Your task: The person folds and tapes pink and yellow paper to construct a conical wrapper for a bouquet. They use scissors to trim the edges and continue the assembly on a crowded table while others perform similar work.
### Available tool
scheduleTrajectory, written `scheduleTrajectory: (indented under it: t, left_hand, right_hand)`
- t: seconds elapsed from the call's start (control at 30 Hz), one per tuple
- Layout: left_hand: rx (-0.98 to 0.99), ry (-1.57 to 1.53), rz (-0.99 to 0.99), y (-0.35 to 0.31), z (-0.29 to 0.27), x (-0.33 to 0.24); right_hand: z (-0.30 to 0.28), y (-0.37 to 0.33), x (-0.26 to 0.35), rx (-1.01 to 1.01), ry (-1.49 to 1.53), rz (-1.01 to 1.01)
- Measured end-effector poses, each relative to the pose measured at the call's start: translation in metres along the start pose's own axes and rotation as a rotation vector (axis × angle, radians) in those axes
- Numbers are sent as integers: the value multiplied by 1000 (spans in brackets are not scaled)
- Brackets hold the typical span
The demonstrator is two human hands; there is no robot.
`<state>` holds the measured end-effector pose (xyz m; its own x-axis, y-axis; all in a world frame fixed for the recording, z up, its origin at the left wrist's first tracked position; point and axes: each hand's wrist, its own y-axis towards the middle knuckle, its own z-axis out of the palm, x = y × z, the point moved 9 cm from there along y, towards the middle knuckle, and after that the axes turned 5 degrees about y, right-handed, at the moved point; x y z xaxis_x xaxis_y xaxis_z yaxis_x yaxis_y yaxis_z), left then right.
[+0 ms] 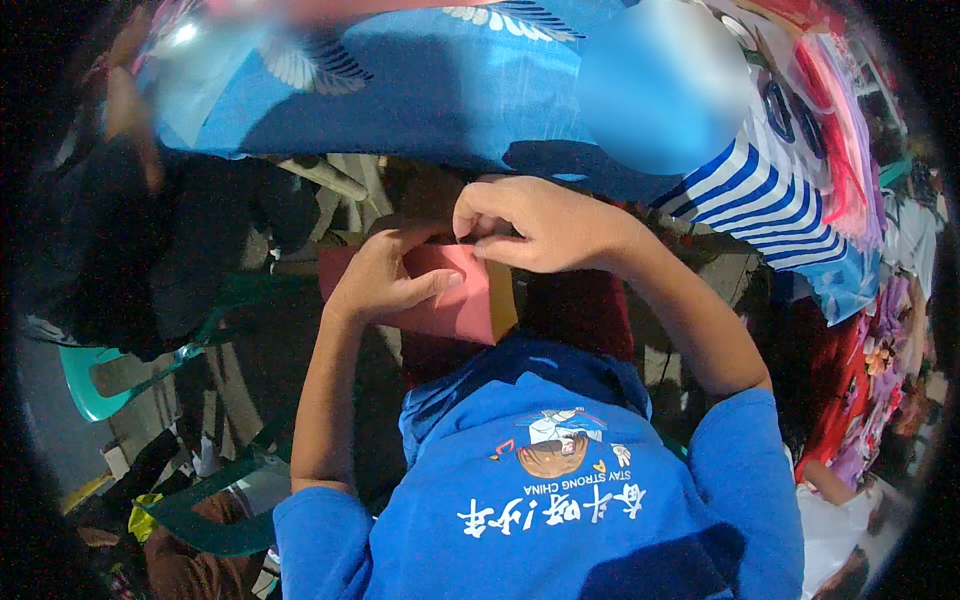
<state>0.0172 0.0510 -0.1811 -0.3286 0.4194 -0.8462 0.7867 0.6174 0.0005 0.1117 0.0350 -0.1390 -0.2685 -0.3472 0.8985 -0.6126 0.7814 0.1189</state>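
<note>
Over my lap, my left hand grips a flat pink sheet, with the thumb lying on its face and the other fingers mostly hidden behind it. A yellow strip shows along the sheet's right side; whether it is paper or cloth I cannot tell. At the sheet's upper edge, my right hand is closed in a pinch, its fingertips touching or very near the edge. Anything between those fingertips is too small to make out.
A blue cloth with leaf patterns covers the table ahead. Dark-handled scissors lie at the right by a blue-and-white striped cloth. Green plastic chairs stand at the left, near a person in dark clothes.
</note>
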Motion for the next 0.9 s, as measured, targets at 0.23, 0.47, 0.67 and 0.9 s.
scheduleTrajectory:
  t: [0.23,0.47,0.67,0.9]
  left_hand:
    - [98,-113,-271,-4,10,20]
    - [-162,-361,11,4,19,-14]
    - [-279,-721,-102,0,35,-11]
    - [-362,-623,21,4,27,-37]
  right_hand:
    - [-8,11,10,74,-109,20]
    - [-14,8,19,140,-254,53]
    - [-15,-1,24,193,-394,198]
    - [-25,-12,43,-42,-370,-95]
